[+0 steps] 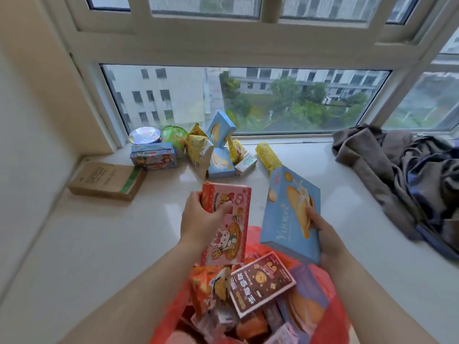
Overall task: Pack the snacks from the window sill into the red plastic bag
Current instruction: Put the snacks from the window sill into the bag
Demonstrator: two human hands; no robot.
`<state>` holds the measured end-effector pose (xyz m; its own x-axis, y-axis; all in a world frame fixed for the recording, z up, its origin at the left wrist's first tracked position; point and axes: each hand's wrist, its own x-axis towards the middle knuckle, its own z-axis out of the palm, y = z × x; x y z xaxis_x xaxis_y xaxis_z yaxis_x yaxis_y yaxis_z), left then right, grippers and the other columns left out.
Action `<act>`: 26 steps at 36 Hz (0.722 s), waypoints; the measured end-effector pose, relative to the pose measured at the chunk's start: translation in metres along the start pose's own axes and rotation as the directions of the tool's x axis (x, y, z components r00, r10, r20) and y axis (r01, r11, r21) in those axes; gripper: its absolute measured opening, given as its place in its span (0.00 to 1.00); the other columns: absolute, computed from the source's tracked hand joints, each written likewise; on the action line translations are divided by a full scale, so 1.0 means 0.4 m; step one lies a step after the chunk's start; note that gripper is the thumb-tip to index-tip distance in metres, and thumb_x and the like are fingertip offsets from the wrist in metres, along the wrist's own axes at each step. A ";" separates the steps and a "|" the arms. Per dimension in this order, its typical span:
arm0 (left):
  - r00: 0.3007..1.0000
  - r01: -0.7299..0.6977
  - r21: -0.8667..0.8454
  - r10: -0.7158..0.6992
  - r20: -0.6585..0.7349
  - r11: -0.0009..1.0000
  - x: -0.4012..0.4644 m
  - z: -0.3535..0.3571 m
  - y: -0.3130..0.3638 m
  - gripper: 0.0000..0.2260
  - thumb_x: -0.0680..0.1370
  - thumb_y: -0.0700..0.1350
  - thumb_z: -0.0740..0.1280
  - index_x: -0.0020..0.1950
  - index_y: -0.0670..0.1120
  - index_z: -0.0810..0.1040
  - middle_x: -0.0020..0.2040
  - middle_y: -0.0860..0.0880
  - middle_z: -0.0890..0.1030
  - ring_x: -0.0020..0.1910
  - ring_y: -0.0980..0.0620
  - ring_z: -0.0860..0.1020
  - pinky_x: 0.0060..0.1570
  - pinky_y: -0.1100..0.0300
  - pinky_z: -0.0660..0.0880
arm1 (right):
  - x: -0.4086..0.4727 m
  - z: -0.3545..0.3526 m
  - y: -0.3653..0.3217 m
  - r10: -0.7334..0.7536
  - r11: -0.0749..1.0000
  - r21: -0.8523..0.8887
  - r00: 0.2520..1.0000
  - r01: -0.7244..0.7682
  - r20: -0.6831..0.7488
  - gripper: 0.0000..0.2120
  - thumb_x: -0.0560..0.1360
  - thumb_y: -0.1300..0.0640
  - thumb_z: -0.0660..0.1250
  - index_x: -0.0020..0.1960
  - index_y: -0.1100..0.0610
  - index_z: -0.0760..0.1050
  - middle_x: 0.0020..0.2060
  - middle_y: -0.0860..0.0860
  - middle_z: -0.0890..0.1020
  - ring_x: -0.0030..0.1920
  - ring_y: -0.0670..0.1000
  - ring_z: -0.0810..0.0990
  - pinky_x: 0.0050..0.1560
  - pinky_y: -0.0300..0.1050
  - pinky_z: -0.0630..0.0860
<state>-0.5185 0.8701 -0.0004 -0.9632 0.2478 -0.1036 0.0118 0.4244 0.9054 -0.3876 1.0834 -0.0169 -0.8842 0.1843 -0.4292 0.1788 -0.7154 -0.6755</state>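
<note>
Lowering both boxes into the red plastic bag [332, 316] is judged to be the step in hand, and it is best done one at a time, since the bag's mouth is already crowded with a brown box [260, 284], an orange packet [206, 289] and other wrapped snacks. The pink box [228, 224] should be slid in upright along the left side, where some room seems to be left; the blue box [290, 214], being larger, is better laid flat on top or stood against the right wall, so that nothing beneath is crushed.

The left hand [201, 219] is held just above the bag, its fingers and thumb curled round the upper part of the pink box. The right hand [323, 232] is kept to the right, the blue box being gripped at its near right edge with the thumb pressed on the printed face; the box is tilted, its far end over the window sill [99, 232]. Both forearms are stretched forward from the bottom of the view.

More snacks remain on the sill by the window: yellow packets [198, 150], small blue boxes [221, 165] and round tubs [159, 137], well apart from the bag.
</note>
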 end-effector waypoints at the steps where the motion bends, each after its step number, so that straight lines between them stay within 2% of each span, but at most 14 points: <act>1: 0.999 -0.025 0.015 0.024 0.040 1.000 -0.029 0.012 -0.014 0.22 0.69 0.58 0.73 0.55 0.51 0.67 0.50 0.50 0.78 0.48 0.51 0.79 0.45 0.56 0.77 | -0.015 -0.006 0.007 0.001 1.000 0.004 1.000 -0.001 -0.006 0.35 0.39 0.45 0.85 0.44 0.57 0.86 0.46 0.58 0.85 0.43 0.57 0.85 0.37 0.54 0.82; 3: 0.989 -0.046 0.073 0.035 0.144 0.996 -0.073 0.037 -0.053 0.28 0.69 0.59 0.73 0.62 0.52 0.64 0.54 0.51 0.78 0.50 0.51 0.79 0.50 0.53 0.78 | -0.039 -0.025 0.028 0.014 1.000 0.006 0.999 -0.014 -0.034 0.40 0.39 0.45 0.85 0.49 0.58 0.84 0.47 0.59 0.85 0.43 0.58 0.85 0.38 0.54 0.82; 6: 0.955 -0.083 0.264 0.001 0.297 0.961 -0.113 0.063 -0.122 0.39 0.68 0.60 0.73 0.72 0.54 0.58 0.63 0.52 0.74 0.59 0.49 0.77 0.56 0.49 0.76 | -0.068 -0.047 0.069 0.050 0.998 -0.034 0.995 -0.053 -0.087 0.47 0.40 0.45 0.84 0.57 0.61 0.78 0.47 0.60 0.84 0.42 0.58 0.85 0.39 0.54 0.82; 7: 0.939 -0.104 0.355 -0.026 0.344 0.929 -0.121 0.067 -0.142 0.38 0.68 0.60 0.73 0.72 0.54 0.59 0.64 0.52 0.74 0.59 0.49 0.76 0.56 0.50 0.76 | -0.077 -0.050 0.083 0.059 0.996 -0.061 0.993 -0.065 -0.103 0.45 0.44 0.46 0.84 0.57 0.61 0.77 0.46 0.60 0.85 0.41 0.58 0.85 0.38 0.53 0.82; 9: 0.907 -0.188 0.552 -0.073 0.416 0.813 -0.135 0.065 -0.177 0.36 0.69 0.59 0.72 0.72 0.54 0.61 0.65 0.52 0.73 0.61 0.50 0.74 0.57 0.52 0.75 | -0.095 -0.053 0.106 0.038 0.989 -0.135 0.987 -0.059 -0.154 0.33 0.59 0.48 0.77 0.60 0.62 0.75 0.42 0.59 0.85 0.37 0.57 0.85 0.35 0.50 0.82; 10: 0.898 -0.220 0.617 -0.089 0.430 0.756 -0.139 0.062 -0.196 0.36 0.69 0.59 0.71 0.73 0.54 0.60 0.67 0.52 0.71 0.63 0.50 0.72 0.58 0.53 0.74 | -0.102 -0.054 0.116 0.013 0.985 -0.168 0.986 -0.041 -0.168 0.27 0.65 0.51 0.71 0.61 0.61 0.75 0.41 0.58 0.85 0.36 0.56 0.85 0.34 0.49 0.82; 12: 0.911 -0.208 0.671 -0.108 0.397 0.712 -0.144 0.051 -0.226 0.37 0.71 0.58 0.70 0.75 0.52 0.57 0.71 0.51 0.65 0.67 0.49 0.68 0.58 0.53 0.74 | -0.105 -0.059 0.137 -0.022 0.972 -0.234 0.981 -0.024 -0.194 0.21 0.69 0.53 0.67 0.60 0.60 0.75 0.40 0.57 0.85 0.35 0.55 0.84 0.34 0.48 0.81; 14: 0.939 -0.180 0.685 -0.084 0.333 0.706 -0.146 0.039 -0.243 0.38 0.72 0.57 0.70 0.76 0.51 0.55 0.74 0.50 0.60 0.70 0.48 0.66 0.60 0.54 0.73 | -0.103 -0.055 0.157 -0.037 0.954 -0.298 0.978 -0.026 -0.205 0.22 0.67 0.53 0.69 0.59 0.58 0.74 0.42 0.57 0.85 0.37 0.55 0.84 0.37 0.49 0.81; 16: 0.954 -0.212 0.700 -0.013 0.301 0.682 -0.150 0.028 -0.246 0.36 0.73 0.54 0.70 0.76 0.52 0.55 0.74 0.49 0.59 0.70 0.48 0.64 0.63 0.54 0.71 | -0.095 -0.050 0.177 -0.045 0.930 -0.365 0.973 -0.042 -0.226 0.26 0.66 0.53 0.75 0.61 0.59 0.73 0.47 0.59 0.84 0.41 0.57 0.84 0.40 0.51 0.80; 18: 0.950 -0.291 0.702 0.107 0.294 0.650 -0.156 0.024 -0.244 0.32 0.74 0.51 0.69 0.75 0.51 0.60 0.72 0.49 0.64 0.70 0.47 0.64 0.67 0.53 0.67 | -0.089 -0.041 0.198 -0.033 0.903 -0.423 0.970 -0.075 -0.242 0.31 0.63 0.50 0.76 0.62 0.60 0.71 0.51 0.61 0.82 0.43 0.59 0.83 0.42 0.52 0.79; 21: 0.903 -0.423 0.596 0.373 0.213 0.682 -0.175 0.035 -0.237 0.16 0.77 0.49 0.63 0.63 0.46 0.77 0.61 0.49 0.76 0.62 0.47 0.73 0.59 0.53 0.71 | -0.081 -0.027 0.228 -0.024 0.868 -0.487 0.969 -0.102 -0.245 0.32 0.61 0.48 0.77 0.60 0.58 0.72 0.50 0.59 0.83 0.43 0.58 0.84 0.41 0.51 0.79; 22: 0.914 -0.404 0.516 0.364 0.181 0.756 -0.185 0.040 -0.228 0.14 0.79 0.49 0.60 0.61 0.46 0.78 0.59 0.50 0.77 0.60 0.48 0.74 0.58 0.55 0.71 | -0.079 -0.024 0.236 -0.021 0.870 -0.481 0.970 -0.102 -0.243 0.31 0.62 0.48 0.78 0.60 0.57 0.72 0.50 0.59 0.83 0.44 0.58 0.84 0.41 0.52 0.79; 24: 0.959 -0.262 0.315 0.209 0.191 0.912 -0.207 0.048 -0.202 0.16 0.81 0.52 0.56 0.61 0.47 0.78 0.58 0.52 0.77 0.60 0.53 0.73 0.59 0.58 0.70 | -0.069 -0.020 0.251 -0.019 0.897 -0.432 0.967 -0.095 -0.254 0.29 0.63 0.49 0.75 0.61 0.56 0.72 0.51 0.60 0.83 0.44 0.60 0.83 0.42 0.52 0.80; 26: 0.974 -0.123 0.182 0.083 0.211 0.976 -0.213 0.053 -0.189 0.18 0.80 0.58 0.57 0.62 0.50 0.77 0.58 0.54 0.78 0.59 0.55 0.74 0.59 0.57 0.71 | -0.060 -0.015 0.261 -0.009 0.929 -0.360 0.964 -0.090 -0.264 0.26 0.66 0.50 0.72 0.62 0.56 0.72 0.52 0.60 0.83 0.45 0.60 0.83 0.42 0.53 0.80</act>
<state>-0.4318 0.8355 -0.0686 -0.8807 0.4602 -0.1122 0.1788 0.5424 0.8209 -0.3450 1.0081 -0.0807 -0.7402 0.3621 -0.5665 0.4013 -0.4381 -0.8044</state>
